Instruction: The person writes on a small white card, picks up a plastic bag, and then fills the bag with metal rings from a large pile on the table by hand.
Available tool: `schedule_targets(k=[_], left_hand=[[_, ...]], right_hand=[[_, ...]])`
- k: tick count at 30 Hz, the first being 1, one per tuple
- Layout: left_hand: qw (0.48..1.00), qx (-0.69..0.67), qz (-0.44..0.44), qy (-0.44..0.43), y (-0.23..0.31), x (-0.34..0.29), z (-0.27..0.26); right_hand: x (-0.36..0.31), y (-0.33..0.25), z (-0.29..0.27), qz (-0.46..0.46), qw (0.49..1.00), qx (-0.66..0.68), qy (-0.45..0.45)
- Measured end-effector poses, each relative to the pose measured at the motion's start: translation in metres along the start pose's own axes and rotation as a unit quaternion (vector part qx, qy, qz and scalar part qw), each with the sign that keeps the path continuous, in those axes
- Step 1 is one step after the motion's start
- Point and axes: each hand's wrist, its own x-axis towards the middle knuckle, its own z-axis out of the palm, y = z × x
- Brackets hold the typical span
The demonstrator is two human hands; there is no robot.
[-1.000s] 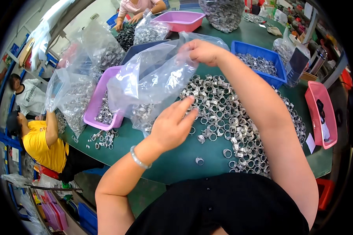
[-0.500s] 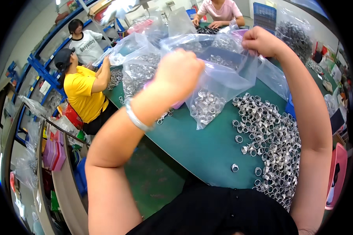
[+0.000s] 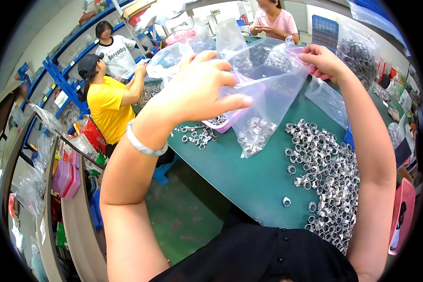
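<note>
A clear plastic bag (image 3: 284, 96) hangs over the table, with silver rings (image 3: 256, 135) gathered in its bottom corner. My right hand (image 3: 325, 62) pinches the bag's upper right edge between thumb and fingers. My left hand (image 3: 199, 89) is raised by the bag's left side, fingers spread and thumb stretched out, with nothing visibly gripped. It hides part of what lies behind it. Below my right forearm spreads a large heap of silver rings (image 3: 331, 181). A single ring (image 3: 286, 201) lies apart from the heap.
The green table (image 3: 239, 181) carries a purple tray (image 3: 225, 126), a small ring cluster (image 3: 199, 136) and another plastic bag (image 3: 331, 98). Co-workers in yellow (image 3: 109, 101) and white (image 3: 117, 55) are at the left; one in pink (image 3: 278, 22) is across the table. Shelves (image 3: 63, 84) line the left.
My left hand has gone from a closed fist to spread fingers and shifted slightly left. My right hand keeps its pinch on the bag. The person in pink has lifted both hands off the table.
</note>
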Motion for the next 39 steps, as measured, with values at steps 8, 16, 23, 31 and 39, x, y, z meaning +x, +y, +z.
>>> schedule_targets(k=[8, 16, 23, 31, 39], left_hand=[[0.979, 0.104, -0.156, -0.081, -0.011, 0.061, -0.003], [0.884, -0.167, 0.225, 0.375, 0.096, 0.017, 0.082], [0.909, -0.374, -0.163, -0.086, 0.16, 0.03, 0.258], [0.913, -0.329, -0.19, -0.15, 0.153, 0.066, 0.282], [0.887, -0.411, -0.077, -0.197, 0.163, 0.04, 0.273]], right_hand=[[0.007, 0.011, -0.004, -0.126, 0.992, -0.028, 0.012], [0.018, 0.199, -0.005, -0.041, 0.983, -0.168, -0.064], [-0.008, 0.234, 0.078, -0.079, 0.923, -0.313, -0.207], [-0.053, 0.228, 0.057, -0.136, 0.923, -0.3, -0.199], [-0.091, 0.218, 0.034, -0.103, 0.906, -0.281, -0.298]])
